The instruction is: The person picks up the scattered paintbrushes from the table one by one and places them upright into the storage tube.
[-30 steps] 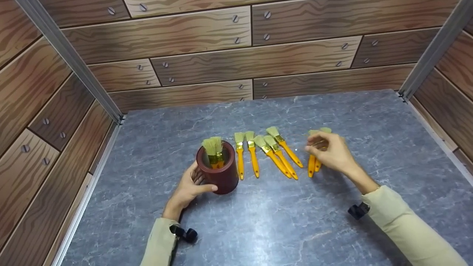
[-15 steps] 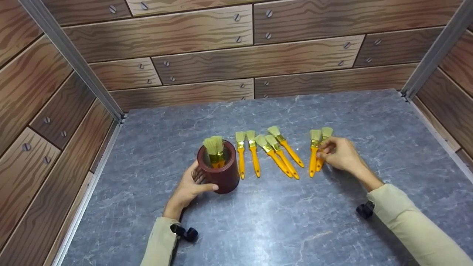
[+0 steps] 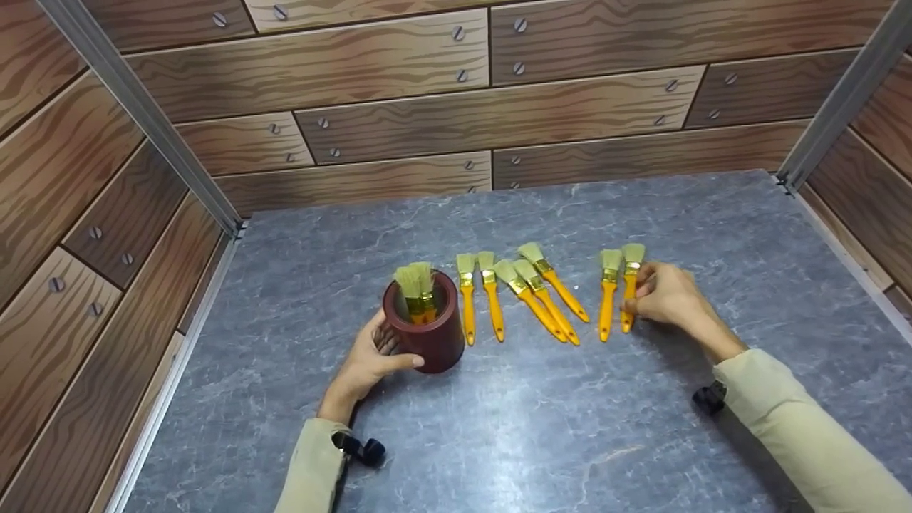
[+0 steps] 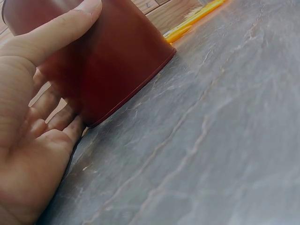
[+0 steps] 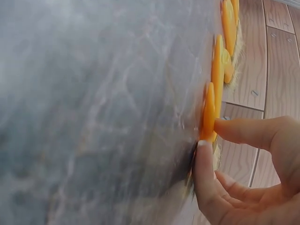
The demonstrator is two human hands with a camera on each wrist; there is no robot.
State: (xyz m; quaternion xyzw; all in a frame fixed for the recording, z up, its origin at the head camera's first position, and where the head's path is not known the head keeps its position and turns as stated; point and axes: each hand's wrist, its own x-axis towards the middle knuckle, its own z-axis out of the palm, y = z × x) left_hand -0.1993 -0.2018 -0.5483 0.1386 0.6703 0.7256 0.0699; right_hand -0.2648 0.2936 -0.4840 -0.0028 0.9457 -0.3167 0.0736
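My left hand grips a dark red cylindrical cup, thumb across its near side and fingers behind it. The cup stands on the table, as the left wrist view also shows its base there. Paintbrushes lean inside it, bristles up. At the right, my right hand pinches the orange handle of the outermost paintbrush, which lies on the table. In the right wrist view, the thumb and a fingertip meet that handle from both sides. Another paintbrush lies just left of it.
Between the cup and my right hand lie several more paintbrushes, handles toward me, some touching. The grey marbled table is bounded by a wood-patterned back wall and side walls.
My right hand has moved right, from over the right-hand pair of brushes to the outermost one, and now pinches its handle. That brush has shifted slightly away from its neighbour. The left hand keeps its hold.
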